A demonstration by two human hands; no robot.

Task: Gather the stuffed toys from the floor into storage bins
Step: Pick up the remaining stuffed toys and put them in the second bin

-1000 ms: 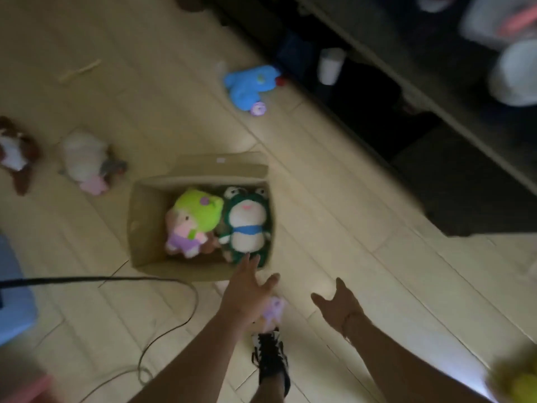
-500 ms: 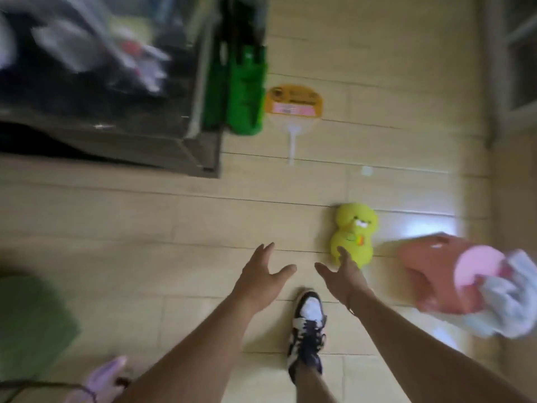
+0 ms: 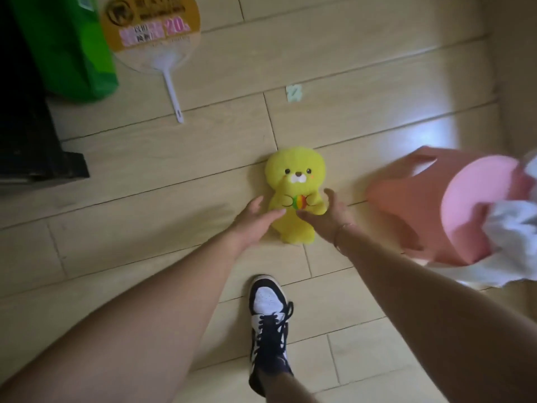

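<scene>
A yellow stuffed toy (image 3: 295,181) with a small rainbow ball on its belly lies face up on the wooden floor, in the middle of the head view. My left hand (image 3: 254,221) is open at the toy's left side, fingertips touching its lower body. My right hand (image 3: 331,213) is open at the toy's right side, thumb up beside its arm. Neither hand has closed around the toy. No storage bin is in view.
A pink plastic stool (image 3: 453,205) lies on its side to the right with white cloth (image 3: 511,242) on it. A round paper fan (image 3: 151,33) and a green bag (image 3: 72,50) lie at the upper left beside dark furniture (image 3: 23,112). My shoe (image 3: 268,324) stands below the toy.
The view turned away from the cardboard box with two toys to this floor patch. Both hands moved forward and now flank the yellow toy, which has come closer.
</scene>
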